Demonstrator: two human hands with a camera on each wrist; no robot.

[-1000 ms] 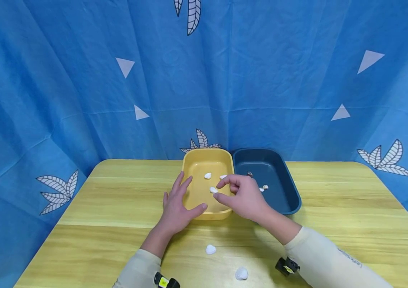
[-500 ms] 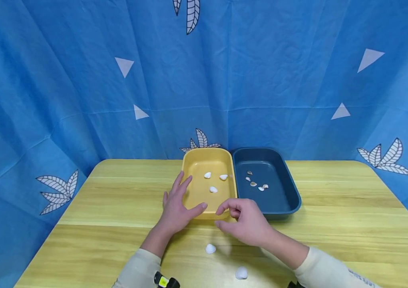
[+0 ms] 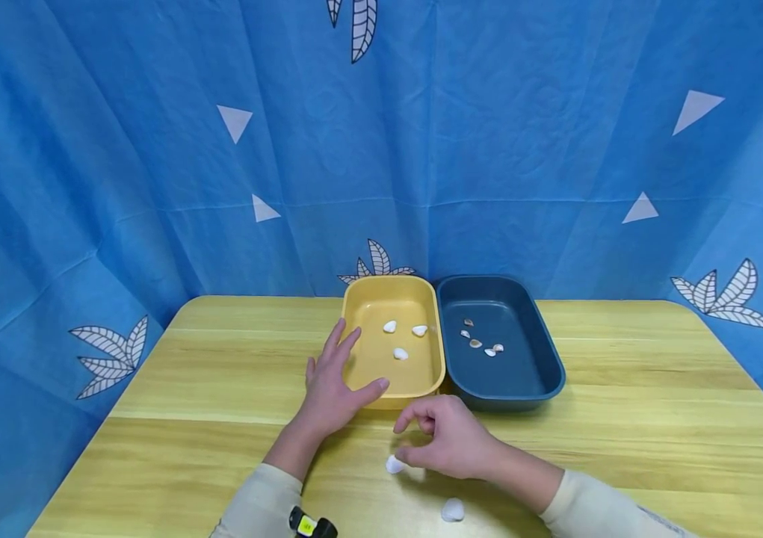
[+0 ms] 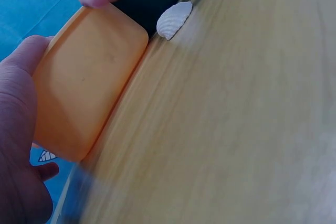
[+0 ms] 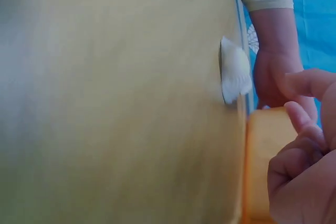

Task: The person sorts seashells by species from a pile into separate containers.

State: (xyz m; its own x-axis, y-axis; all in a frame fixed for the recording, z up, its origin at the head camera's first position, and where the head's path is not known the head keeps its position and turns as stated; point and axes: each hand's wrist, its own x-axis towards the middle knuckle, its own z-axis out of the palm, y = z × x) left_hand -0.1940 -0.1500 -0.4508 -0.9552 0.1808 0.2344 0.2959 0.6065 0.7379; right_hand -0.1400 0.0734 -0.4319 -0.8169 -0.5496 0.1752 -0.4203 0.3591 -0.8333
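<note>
My left hand (image 3: 329, 392) rests with spread fingers against the left side and front corner of the yellow bin (image 3: 369, 371). Just in front of that bin, my right hand (image 3: 451, 442) hovers over a white seashell (image 3: 394, 465) on the table, its thumb and index finger apart with nothing between them. The thumb partly covers that shell in the head view; the ribbed shell (image 4: 174, 20) in the left wrist view lies on the wood. A second white shell (image 3: 452, 510) is nearer the front. Inside the yellow bin lie 3 white shells (image 3: 400, 354).
Right beside the yellow bin stands a dark blue bin (image 3: 525, 377) holding several small brownish and white shells (image 3: 475, 344). Both stand on a wooden table (image 3: 650, 388), close to a blue patterned curtain (image 3: 516, 149) behind it.
My right hand has drawn back from above the yellow bin to the shell on the table; a shell near its fingertips stayed in the bin. The left hand keeps its place.
</note>
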